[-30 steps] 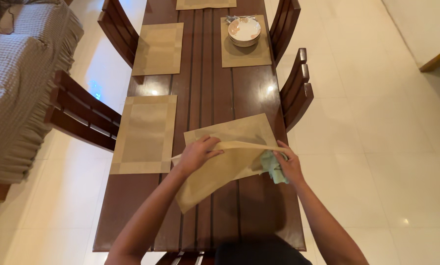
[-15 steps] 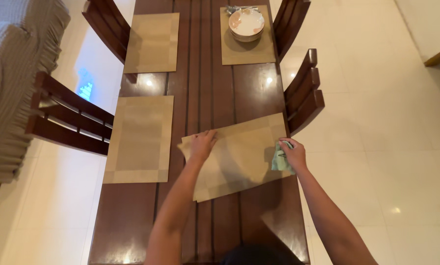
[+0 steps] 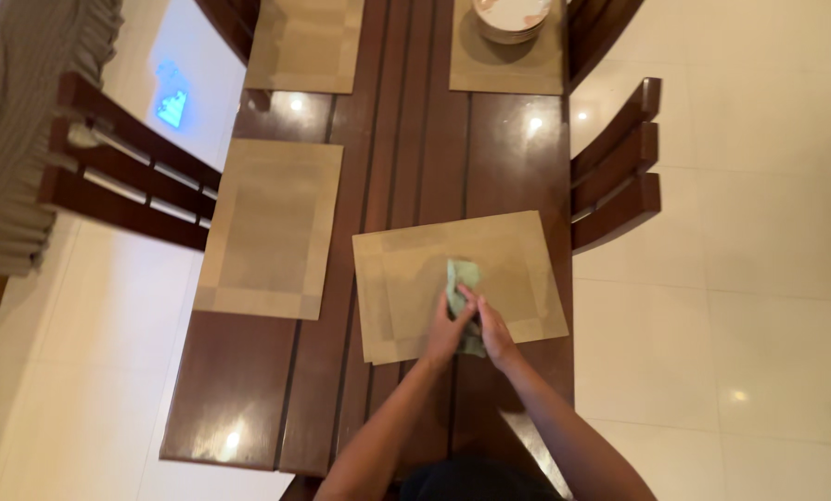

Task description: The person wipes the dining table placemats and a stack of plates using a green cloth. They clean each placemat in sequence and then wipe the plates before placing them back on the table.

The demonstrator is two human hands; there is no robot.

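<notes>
Now both hands meet over the near placemat [image 3: 517, 269], which lies slightly askew on the right half of the dark wooden bench [image 3: 249, 390]. The left hand [image 3: 448, 332] and the right hand [image 3: 494, 336] sit side by side with a pale green cloth [image 3: 462, 278] between them; its free end sticks out from the fingers toward 12 o'clock, and a darker bit shows under the palms toward 6 o'clock. Both sets of fingers are curled onto the cloth, pinching it from either side, seemingly to bunch or fold it against the flat mat, which gives a firm surface to press on. At 9 o'clock from the hands lies a second placemat [image 3: 269, 227], square to its chair [image 3: 123, 176]. At 12 o'clock, far up the bench, a stack of plates [image 3: 511, 17] rests on another placemat [image 3: 506, 74]. Another chair [image 3: 615, 167] stands at 2 o'clock, tucked close to the bench edge, on the pale tiled floor [image 3: 740, 278]
</notes>
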